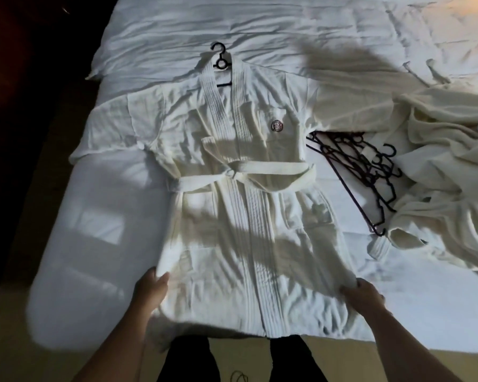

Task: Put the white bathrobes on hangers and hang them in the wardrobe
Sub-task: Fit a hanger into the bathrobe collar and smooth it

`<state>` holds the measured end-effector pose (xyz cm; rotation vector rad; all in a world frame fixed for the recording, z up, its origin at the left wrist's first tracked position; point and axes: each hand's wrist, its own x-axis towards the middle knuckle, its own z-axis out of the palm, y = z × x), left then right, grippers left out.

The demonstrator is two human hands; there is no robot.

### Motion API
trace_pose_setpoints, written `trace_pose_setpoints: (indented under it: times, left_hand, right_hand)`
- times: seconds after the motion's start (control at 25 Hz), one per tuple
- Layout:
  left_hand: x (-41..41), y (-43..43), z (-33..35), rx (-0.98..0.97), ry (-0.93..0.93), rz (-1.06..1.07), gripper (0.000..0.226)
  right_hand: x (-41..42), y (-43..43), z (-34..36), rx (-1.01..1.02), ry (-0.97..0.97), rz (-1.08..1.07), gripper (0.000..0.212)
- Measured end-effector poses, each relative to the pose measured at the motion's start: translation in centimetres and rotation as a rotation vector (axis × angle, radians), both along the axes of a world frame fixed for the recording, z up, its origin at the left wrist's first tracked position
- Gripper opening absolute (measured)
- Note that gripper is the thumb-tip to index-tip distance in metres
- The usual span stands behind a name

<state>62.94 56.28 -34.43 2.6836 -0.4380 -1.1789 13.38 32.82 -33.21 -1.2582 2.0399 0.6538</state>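
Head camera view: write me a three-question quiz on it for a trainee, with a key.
1. True or false: the bathrobe spread flat on the bed already has a hanger in its collar.
2. Where do the spare hangers lie? A: left of the bathrobe. B: right of it, beside the heap of robes. C: on the floor.
3. Fill in: the left hand and the right hand each grip the bathrobe near its ____.

Key: 1 true; 2 B; 3 hem.
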Motion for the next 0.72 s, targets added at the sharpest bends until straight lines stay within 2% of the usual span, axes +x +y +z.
trace_pose_setpoints:
  times: [0.12,0.2,0.28,0.36,0.4,0.48,0.56,0.72]
  left_hand:
    - [0.0,2.7,-0.1,0.034,-0.039,0.008,0.034]
    - [-0.7,3.2,0.8,0.070,-0.098,0.021,0.034]
    - [-2.0,3.6,2.1,0.124,-0.173,0.014,0.059]
    - [-4.3,3.9,3.9,0.174,-0.243,-0.053,0.088]
    - [-5.6,3.7,5.0,0.144,-0.265,-0.112,0.094]
    - [-8.3,2.7,6.7,0.083,-0.230,-0.263,0.089]
    - [-9.9,0.3,8.3,0.062,-0.118,-0.470,0.073]
    - [-13.6,-7.5,12.7,-0.112,0.124,-0.790,0.042]
  right_hand:
    - [-3.5,3.0,0.0,-0.074,0.100,-0.116,0.043]
    - [-4.3,4.3,0.5,-0.017,0.107,-0.118,0.042]
    - [-2.8,5.3,3.0,0.049,0.081,-0.082,0.047]
    - [-1.1,6.5,5.5,0.025,0.063,-0.050,0.050]
    - [-0.3,7.1,7.3,-0.001,0.057,-0.040,0.050]
    - [1.2,8.8,10.3,-0.071,0.030,0.012,0.058]
    - [1.8,9.6,13.1,-0.130,-0.010,0.027,0.059]
    - [0.0,9.0,18.4,-0.275,-0.185,-0.207,0.045]
